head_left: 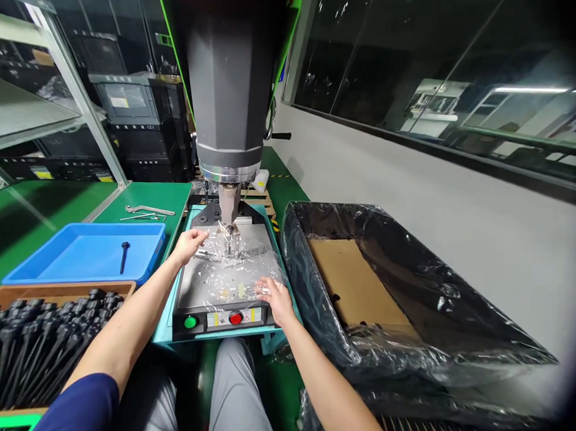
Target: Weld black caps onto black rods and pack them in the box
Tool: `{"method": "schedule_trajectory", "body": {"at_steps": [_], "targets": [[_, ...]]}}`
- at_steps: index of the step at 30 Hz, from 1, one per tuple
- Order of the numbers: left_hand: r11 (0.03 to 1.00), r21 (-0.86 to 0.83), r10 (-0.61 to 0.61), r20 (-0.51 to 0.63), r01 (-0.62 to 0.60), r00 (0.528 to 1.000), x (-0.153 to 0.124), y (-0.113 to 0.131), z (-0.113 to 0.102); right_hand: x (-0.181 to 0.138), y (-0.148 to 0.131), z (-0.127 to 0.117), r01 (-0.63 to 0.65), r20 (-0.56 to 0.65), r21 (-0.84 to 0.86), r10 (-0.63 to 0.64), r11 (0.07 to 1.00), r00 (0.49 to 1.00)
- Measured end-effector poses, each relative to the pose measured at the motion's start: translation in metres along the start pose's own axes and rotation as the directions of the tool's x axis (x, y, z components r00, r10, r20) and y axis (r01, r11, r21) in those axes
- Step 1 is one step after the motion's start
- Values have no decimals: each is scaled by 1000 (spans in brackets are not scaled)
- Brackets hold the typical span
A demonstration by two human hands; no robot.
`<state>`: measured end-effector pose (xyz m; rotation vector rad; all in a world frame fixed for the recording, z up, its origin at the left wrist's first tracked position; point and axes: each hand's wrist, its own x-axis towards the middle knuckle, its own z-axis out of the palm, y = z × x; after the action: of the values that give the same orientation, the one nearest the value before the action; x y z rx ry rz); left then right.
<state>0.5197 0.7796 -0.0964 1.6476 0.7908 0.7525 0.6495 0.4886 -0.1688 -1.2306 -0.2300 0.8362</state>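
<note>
Clear plastic film (227,273) covers the grey base plate (192,288) of a bench press, crumpled and glinting under the metal horn (229,206) that hangs from the dark grey machine head (227,77). The 2 hands lie apart on this film, well separated along a diagonal. The left hand (188,244) rests at the far left edge of the film, fingers curled down onto it; whether they pinch the film or merely press it, I cannot tell. The right hand (274,296) lies flat at the near right, fingers spread and holding nothing. A small part under the horn tip (229,238) sits between them, just beside the left hand and farther from the right; it is wrapped in glare, so its shape and long axis cannot be read. The left hand is plainly the nearer.

At the front edge of the base sit 1 green button (190,322) and 1 red button (235,317), the red one near the right wrist. To the left stand a blue tray (48,264) holding 1 black bolt (124,256) and a brown box (62,288) packed with black bolts (25,343). To the right, a carton lined with a black bag (410,273) stands open.
</note>
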Motion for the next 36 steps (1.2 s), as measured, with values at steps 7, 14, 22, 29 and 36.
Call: {"method": "schedule_trajectory", "body": {"at_steps": [7,14,22,29,36], "targets": [[997,-80,-22,1,22,1000,-6,-9,-4,-3,2,3,-5,1,-5,5,1000,1000],[989,-141,-45,-89,32,995,-13,-13,-15,-7,-2,7,36,12,-13,-35,999,999],[992,-126,-45,-102,32,994,-20,-18,-27,0,-6,13,53,33,65,-55,996,998],[994,-99,-48,-49,43,998,-18,-23,-21,3,-2,6,30,-22,32,-29,999,999],[958,249,202,-220,-145,954,-14,8,-16,4,-4,5,26,-32,36,-25,999,999]]}}
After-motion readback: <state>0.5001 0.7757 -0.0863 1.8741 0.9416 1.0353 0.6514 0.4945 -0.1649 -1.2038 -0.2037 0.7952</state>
